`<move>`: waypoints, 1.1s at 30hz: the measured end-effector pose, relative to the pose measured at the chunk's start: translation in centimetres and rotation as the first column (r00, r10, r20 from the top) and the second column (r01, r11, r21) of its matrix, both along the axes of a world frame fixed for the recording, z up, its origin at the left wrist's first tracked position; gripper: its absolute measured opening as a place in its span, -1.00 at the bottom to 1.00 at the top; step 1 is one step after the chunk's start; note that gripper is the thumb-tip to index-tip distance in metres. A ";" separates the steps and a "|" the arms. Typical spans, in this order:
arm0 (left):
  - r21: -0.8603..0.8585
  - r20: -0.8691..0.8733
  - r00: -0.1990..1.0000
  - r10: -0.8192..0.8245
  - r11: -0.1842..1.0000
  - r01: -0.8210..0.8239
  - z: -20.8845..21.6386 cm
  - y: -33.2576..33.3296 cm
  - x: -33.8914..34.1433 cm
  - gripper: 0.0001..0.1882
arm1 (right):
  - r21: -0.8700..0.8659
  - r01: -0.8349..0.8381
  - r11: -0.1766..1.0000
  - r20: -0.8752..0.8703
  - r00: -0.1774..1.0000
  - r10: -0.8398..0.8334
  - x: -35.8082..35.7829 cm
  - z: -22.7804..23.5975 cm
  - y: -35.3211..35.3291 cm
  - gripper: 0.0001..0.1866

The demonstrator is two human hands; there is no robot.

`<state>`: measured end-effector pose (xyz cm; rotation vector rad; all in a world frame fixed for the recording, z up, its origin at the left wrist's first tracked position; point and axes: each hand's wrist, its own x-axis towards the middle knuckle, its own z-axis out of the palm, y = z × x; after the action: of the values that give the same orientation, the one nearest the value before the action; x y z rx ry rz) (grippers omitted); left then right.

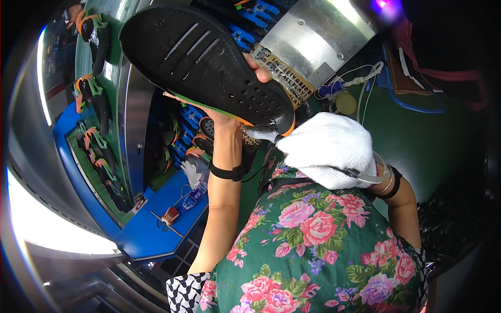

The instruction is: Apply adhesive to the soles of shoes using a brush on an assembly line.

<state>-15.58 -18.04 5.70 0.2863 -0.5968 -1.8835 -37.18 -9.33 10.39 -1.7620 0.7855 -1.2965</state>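
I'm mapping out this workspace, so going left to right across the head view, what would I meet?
Row of shoes, black sole, gloved right hand, blue loop.

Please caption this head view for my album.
Bare left hand holding up a black shoe sole, white-gloved right hand with a pale-tipped tool by its edge.

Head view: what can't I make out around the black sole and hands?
In the head view:
Far face of the black sole: turned away.
Left hand: partly behind the sole.
Right hand: fingers inside the white glove.
Pale-tipped tool: handle hidden by that glove.
Dark mass: too shadowed to identify.
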 end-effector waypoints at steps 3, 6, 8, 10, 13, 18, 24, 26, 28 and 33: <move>0.074 0.032 0.998 -0.050 0.996 0.047 -0.6 0.2 0.7 -0.05 | 0.021 -0.016 1.000 0.044 0.999 0.015 0.1 0.7 -0.3 -0.76; 0.018 0.015 0.999 -0.036 0.999 0.035 -0.6 0.2 0.4 -0.13 | 0.108 -0.015 0.994 0.065 0.998 0.008 -0.8 1.2 -0.6 -0.77; -0.009 0.010 0.999 -0.033 0.999 0.033 -0.1 0.0 0.2 -0.18 | 0.160 -0.004 0.987 0.052 0.999 -0.005 -1.4 1.1 -0.6 -0.78; -0.035 0.003 1.000 -0.031 0.999 0.031 0.2 -0.3 -0.1 -0.23 | 0.174 -0.006 0.985 0.043 0.999 -0.001 -1.6 1.0 -0.6 -0.79; -0.051 -0.051 0.998 -0.041 0.998 0.038 0.2 0.0 -0.1 -0.34 | 0.088 -0.014 0.996 0.030 0.999 0.012 -1.0 -0.1 0.0 -0.78; -0.099 0.014 1.000 0.003 0.995 -0.001 0.2 0.0 -0.3 -0.41 | 0.015 -0.018 1.000 0.022 1.000 0.018 -0.7 0.1 -0.1 -0.75; -0.004 -0.129 0.988 -0.087 0.996 0.088 0.5 0.1 -0.8 -0.10 | 0.050 -0.048 0.998 0.086 0.995 0.043 -0.5 1.3 -0.5 -0.73; -0.028 -0.099 0.993 -0.058 0.998 0.056 0.6 0.0 -0.8 -0.27 | 0.063 -0.017 0.998 0.038 0.999 0.015 -1.3 1.8 -0.7 -0.76; -0.050 -0.071 0.997 -0.029 0.998 0.026 0.2 0.1 -0.2 -0.43 | 0.078 0.015 0.997 -0.012 1.000 -0.014 -1.7 1.8 -0.7 -0.78; -0.116 -0.008 0.998 -0.069 0.991 0.067 -1.0 -0.7 0.9 -0.37 | 0.057 0.048 0.997 -0.033 0.998 -0.046 -1.6 1.1 -0.6 -0.78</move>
<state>-14.67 -18.70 4.65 0.1808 -0.7128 -1.9064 -38.80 -9.89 11.50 -1.7312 0.8783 -1.2674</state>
